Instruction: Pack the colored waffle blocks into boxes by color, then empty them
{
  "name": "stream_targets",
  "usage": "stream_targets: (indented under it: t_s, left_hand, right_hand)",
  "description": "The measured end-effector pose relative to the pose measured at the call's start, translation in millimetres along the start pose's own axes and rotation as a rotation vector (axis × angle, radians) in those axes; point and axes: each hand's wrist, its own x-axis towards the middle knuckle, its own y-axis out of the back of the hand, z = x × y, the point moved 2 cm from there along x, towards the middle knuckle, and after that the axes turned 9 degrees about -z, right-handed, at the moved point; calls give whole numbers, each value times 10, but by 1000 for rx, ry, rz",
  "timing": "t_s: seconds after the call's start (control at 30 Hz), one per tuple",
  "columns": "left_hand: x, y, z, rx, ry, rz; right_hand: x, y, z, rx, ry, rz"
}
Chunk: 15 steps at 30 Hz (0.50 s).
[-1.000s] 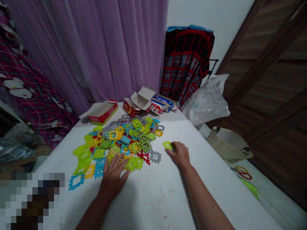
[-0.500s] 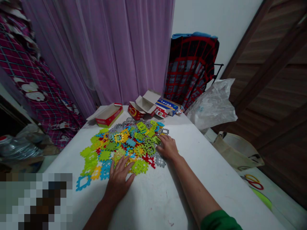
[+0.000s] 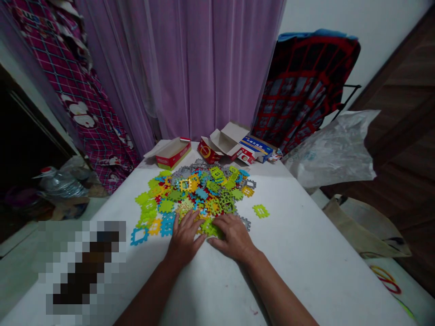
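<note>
A pile of toothed, flat plastic building pieces [image 3: 201, 194] in green, yellow, blue, grey and red covers the far half of the white table. My left hand [image 3: 185, 237] rests at the pile's near edge, open, fingertips on yellowish pieces and thumb held apart. Close by on its right, my right hand [image 3: 234, 235] lies over a lime-green piece [image 3: 209, 227] and grey ones, fingers bent a little and thumb apart, gripping nothing that I can see. A blue frame piece [image 3: 139, 236] lies at the pile's near left. A single lime-green frame piece [image 3: 261, 211] sits apart on the right.
Behind the pile stand an open red box [image 3: 174, 154], an opened carton [image 3: 231, 138] and a blue box [image 3: 256, 147]. A clear plastic bag [image 3: 335, 149] and a beige bag [image 3: 363, 226] are beyond the right edge. Purple curtains [image 3: 210, 68] hang behind.
My right hand has moved from the pile's right side toward me and left, beside my left hand. The single lime-green piece on the right now shows uncovered. The view has turned left.
</note>
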Motion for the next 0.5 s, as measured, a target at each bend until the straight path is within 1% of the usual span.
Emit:
stream_targets:
  t_s: [0.1,0.17,0.23,0.3,0.4,0.47,0.5]
  left_hand:
    - [7,-6,-19,-5,3,-8]
    - [13,-15,-44,-11,15,9]
    - [13,-29,-73,-18,32,39]
    - [8,-51,-96,-21,36,53]
    - [-7,-82,-114,-11,7,57]
    - [-15,-92,-124,-5,-8,64]
    - [-16,-94,-130,-4,-10,64]
  right_hand:
    - [19,-24,-35,-46,12,14]
    - [22,-22,-9,5,19,90]
    - [-3,-10,71,136,-48,203]
    - [-68,-1,226,339,-201,312]
    - [-266,15,565,670,-507,495]
    - [-452,55,778,755,-700,594]
    - [-549,88,856,725,-786,598]
